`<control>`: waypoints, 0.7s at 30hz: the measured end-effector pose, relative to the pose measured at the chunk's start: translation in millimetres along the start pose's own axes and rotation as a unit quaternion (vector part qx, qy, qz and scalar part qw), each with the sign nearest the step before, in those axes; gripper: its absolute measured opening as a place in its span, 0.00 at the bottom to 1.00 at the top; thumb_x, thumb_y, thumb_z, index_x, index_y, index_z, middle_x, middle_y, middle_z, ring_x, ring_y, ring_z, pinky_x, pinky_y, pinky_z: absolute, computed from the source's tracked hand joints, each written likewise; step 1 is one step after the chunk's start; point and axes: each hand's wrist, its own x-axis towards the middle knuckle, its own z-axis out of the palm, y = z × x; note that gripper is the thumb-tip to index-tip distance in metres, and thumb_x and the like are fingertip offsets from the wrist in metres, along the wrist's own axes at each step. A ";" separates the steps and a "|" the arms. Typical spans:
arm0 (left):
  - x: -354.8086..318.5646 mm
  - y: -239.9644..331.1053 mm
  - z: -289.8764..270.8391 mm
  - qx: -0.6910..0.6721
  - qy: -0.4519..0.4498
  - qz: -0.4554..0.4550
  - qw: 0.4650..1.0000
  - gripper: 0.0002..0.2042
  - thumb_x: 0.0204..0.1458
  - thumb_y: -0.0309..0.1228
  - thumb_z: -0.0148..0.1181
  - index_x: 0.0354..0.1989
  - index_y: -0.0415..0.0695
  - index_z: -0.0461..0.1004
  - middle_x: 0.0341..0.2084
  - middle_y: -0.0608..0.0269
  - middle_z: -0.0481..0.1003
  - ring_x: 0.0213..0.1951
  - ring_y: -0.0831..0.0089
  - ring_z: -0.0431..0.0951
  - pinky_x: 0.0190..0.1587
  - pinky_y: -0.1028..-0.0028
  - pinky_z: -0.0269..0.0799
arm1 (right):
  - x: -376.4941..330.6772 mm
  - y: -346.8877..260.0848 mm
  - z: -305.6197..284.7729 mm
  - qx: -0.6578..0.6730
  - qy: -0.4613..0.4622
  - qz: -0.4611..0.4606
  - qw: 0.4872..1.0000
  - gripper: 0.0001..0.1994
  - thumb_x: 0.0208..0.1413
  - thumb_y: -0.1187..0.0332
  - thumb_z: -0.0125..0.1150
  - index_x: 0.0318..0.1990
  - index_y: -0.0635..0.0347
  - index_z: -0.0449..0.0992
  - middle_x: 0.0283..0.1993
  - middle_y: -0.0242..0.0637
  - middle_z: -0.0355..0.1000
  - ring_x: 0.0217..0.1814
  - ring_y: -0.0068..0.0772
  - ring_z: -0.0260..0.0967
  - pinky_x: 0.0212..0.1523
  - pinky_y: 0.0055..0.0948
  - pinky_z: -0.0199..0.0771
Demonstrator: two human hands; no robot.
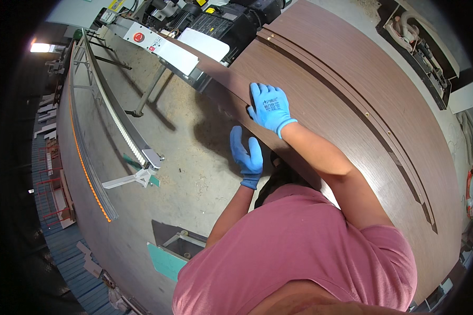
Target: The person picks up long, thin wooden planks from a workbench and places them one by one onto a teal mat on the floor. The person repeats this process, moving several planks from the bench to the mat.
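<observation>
My right hand (271,107), in a light blue work glove, lies on the near edge of a large brown wood-grain board (362,152). Its fingers stretch forward over the top face, and the thumb sits by the edge. In a matching glove, my left hand (246,157) hangs just off that edge above the floor, thumb and fingers apart and nothing in it. Ahead of both hands, the board's edge runs up to a machine (210,31) with a white cover and a red button (139,37).
Along the board's top runs a dark slot (331,79) with small brass-coloured dots beside it. To the left stands a metal-legged roller rail (115,110) with a bracket (136,176) at its near end. A green-edged metal frame (168,260) is by my left arm. An open box of hoses (412,44) lies far right.
</observation>
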 end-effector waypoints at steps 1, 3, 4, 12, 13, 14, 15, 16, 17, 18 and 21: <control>1.1 0.7 0.3 0.004 -0.004 0.006 1.000 0.26 0.68 0.32 0.59 0.70 0.28 0.68 0.69 0.37 0.70 0.71 0.41 0.69 0.75 0.51 0.61 | -6.5 0.0 -6.0 -0.004 -0.025 0.003 1.000 0.26 0.57 0.54 0.69 0.56 0.60 0.72 0.50 0.48 0.77 0.53 0.49 0.78 0.53 0.46 0.75; 3.6 0.7 -0.3 -0.004 -0.014 -0.002 1.000 0.26 0.68 0.32 0.59 0.70 0.28 0.68 0.69 0.37 0.70 0.70 0.42 0.70 0.74 0.52 0.62 | -20.5 -0.7 -15.3 -0.014 -0.034 0.014 0.999 0.26 0.57 0.54 0.69 0.57 0.60 0.72 0.47 0.47 0.79 0.49 0.50 0.80 0.51 0.47 0.77; 5.7 1.4 -0.4 -0.009 -0.021 -0.005 1.000 0.26 0.68 0.32 0.59 0.70 0.28 0.68 0.69 0.37 0.70 0.70 0.42 0.70 0.74 0.52 0.62 | -27.8 -0.8 -22.7 -0.016 -0.040 0.021 0.999 0.26 0.57 0.54 0.69 0.57 0.60 0.72 0.47 0.47 0.79 0.50 0.50 0.79 0.51 0.47 0.77; 30.1 20.2 5.0 -0.021 -0.054 -0.016 0.998 0.27 0.70 0.36 0.61 0.70 0.29 0.68 0.71 0.39 0.69 0.72 0.47 0.69 0.75 0.54 0.62 | -87.8 13.0 -54.3 -0.017 -0.044 0.060 0.997 0.31 0.56 0.55 0.70 0.63 0.60 0.70 0.57 0.50 0.77 0.54 0.52 0.79 0.54 0.48 0.77; 33.6 21.2 5.0 -0.018 -0.061 -0.008 0.998 0.28 0.70 0.37 0.61 0.70 0.29 0.68 0.71 0.40 0.69 0.72 0.49 0.69 0.75 0.54 0.61 | -96.3 15.9 -56.4 -0.017 -0.039 0.059 0.997 0.31 0.56 0.55 0.70 0.63 0.60 0.70 0.58 0.50 0.77 0.55 0.52 0.78 0.54 0.48 0.77; 36.6 22.7 5.2 -0.018 -0.066 -0.001 0.998 0.27 0.69 0.36 0.61 0.70 0.30 0.68 0.71 0.39 0.69 0.73 0.48 0.68 0.75 0.54 0.62 | -103.6 17.4 -61.1 -0.011 -0.044 0.066 0.997 0.32 0.56 0.55 0.71 0.64 0.60 0.69 0.59 0.51 0.77 0.56 0.52 0.78 0.56 0.48 0.76; 39.6 24.2 5.6 -0.019 -0.072 0.006 0.997 0.27 0.69 0.35 0.62 0.70 0.30 0.69 0.71 0.39 0.69 0.73 0.47 0.68 0.75 0.53 0.62 | -111.9 21.4 -62.4 -0.006 -0.044 0.067 0.997 0.32 0.56 0.55 0.71 0.64 0.60 0.69 0.60 0.51 0.76 0.57 0.52 0.77 0.57 0.48 0.76; 42.0 25.0 5.6 -0.018 -0.076 0.012 0.997 0.26 0.68 0.35 0.63 0.69 0.30 0.69 0.70 0.39 0.69 0.73 0.47 0.67 0.75 0.53 0.63 | -118.7 22.9 -67.9 -0.008 -0.049 0.069 0.996 0.32 0.55 0.56 0.71 0.64 0.60 0.69 0.60 0.51 0.76 0.57 0.52 0.77 0.57 0.48 0.76; 44.0 24.3 6.6 -0.028 -0.079 0.013 0.996 0.26 0.68 0.34 0.63 0.69 0.30 0.69 0.70 0.39 0.69 0.73 0.47 0.68 0.75 0.53 0.63 | -125.2 24.2 -74.3 -0.010 -0.055 0.072 0.996 0.33 0.55 0.56 0.71 0.65 0.60 0.69 0.60 0.51 0.76 0.56 0.53 0.77 0.57 0.48 0.76; 46.1 23.7 7.9 -0.037 -0.083 0.015 0.996 0.26 0.68 0.34 0.64 0.69 0.30 0.69 0.70 0.39 0.69 0.73 0.47 0.68 0.75 0.53 0.63 | -132.7 26.3 -78.1 -0.007 -0.052 0.071 0.996 0.33 0.55 0.56 0.71 0.65 0.61 0.69 0.60 0.51 0.76 0.57 0.53 0.77 0.57 0.48 0.76; 52.8 18.3 11.2 -0.062 -0.098 0.017 0.993 0.27 0.67 0.33 0.64 0.69 0.29 0.68 0.70 0.40 0.69 0.72 0.49 0.69 0.75 0.55 0.63 | -154.0 32.6 -92.1 0.003 -0.052 0.070 0.996 0.33 0.55 0.56 0.71 0.65 0.61 0.69 0.60 0.52 0.76 0.57 0.54 0.76 0.58 0.49 0.75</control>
